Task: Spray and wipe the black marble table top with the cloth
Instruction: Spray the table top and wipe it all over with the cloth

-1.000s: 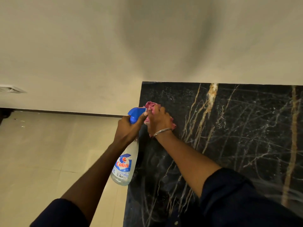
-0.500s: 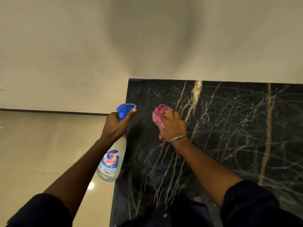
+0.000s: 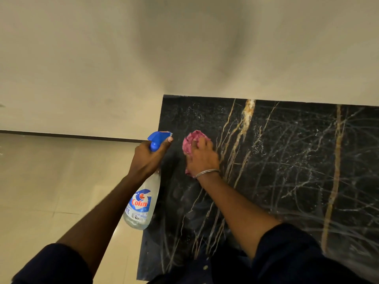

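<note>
Head view. Item, count one: spray bottle (image 3: pixel 141 203), long axis running near to far, nozzle at the far end, gripped at the neck by the left hand (image 3: pixel 147 158) beside the desk's (image 3: pixel 287 181) left edge. Item, count one: cloth (image 3: pixel 191 140), pink, bunched, clutched under the right hand (image 3: pixel 202 158), pressed on the marble just right of the nozzle; droplets (image 3: pixel 257 140) lie farther right.

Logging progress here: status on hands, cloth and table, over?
Left hand grips spray bottle beside table edge. Right hand holds pink cloth on marble top. Nothing seen in the way.
</note>
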Motion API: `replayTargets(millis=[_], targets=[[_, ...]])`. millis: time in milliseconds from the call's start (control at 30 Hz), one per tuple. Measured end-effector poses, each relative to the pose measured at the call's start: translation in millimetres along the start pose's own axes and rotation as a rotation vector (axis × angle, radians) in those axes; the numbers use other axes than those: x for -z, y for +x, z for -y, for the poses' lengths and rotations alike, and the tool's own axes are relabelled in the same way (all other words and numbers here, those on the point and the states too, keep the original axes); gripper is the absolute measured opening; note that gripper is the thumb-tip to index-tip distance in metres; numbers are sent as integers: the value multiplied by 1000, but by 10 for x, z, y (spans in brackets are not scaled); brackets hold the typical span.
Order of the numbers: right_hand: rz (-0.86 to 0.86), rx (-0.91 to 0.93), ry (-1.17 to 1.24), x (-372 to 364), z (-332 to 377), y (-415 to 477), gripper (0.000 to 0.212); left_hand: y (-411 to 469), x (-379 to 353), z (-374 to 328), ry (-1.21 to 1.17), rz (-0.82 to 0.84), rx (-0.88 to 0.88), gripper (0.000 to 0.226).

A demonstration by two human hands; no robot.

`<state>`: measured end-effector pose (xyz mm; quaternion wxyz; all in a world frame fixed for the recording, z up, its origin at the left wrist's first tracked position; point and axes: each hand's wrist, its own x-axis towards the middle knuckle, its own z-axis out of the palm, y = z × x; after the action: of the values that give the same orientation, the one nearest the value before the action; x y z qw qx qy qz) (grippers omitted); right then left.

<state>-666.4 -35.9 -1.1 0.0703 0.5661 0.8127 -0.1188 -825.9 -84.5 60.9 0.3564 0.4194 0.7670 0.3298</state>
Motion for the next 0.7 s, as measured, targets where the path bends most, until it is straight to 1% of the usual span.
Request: replayTargets(millis=[100, 167, 233, 333, 400, 500, 600, 700], targets=[[32, 125, 46, -7, 527, 132, 65, 27, 107, 51, 4, -38, 25, 41], [7, 225, -23, 5, 758, 133, 64, 50, 175, 108, 19, -56, 53, 38], [-5, 287, -76, 13, 824, 130, 66, 53, 209, 137, 38, -66, 57, 36], [24, 329, -89, -38, 732, 151, 65, 61, 193, 142, 46, -53, 60, 34], [12, 306, -58, -80, 568, 88, 61, 48, 171, 113, 47, -44, 57, 39], [-82, 211, -43, -128, 150, -136, 55, 2, 125, 59, 55, -35, 33, 51], [-118, 125, -59, -160, -391, -325, 59, -47, 46, 15, 44, -22, 15, 52], [-147, -18, -70, -162, -896, -517, 61, -95, -28, -8, 28, 10, 11, 54]])
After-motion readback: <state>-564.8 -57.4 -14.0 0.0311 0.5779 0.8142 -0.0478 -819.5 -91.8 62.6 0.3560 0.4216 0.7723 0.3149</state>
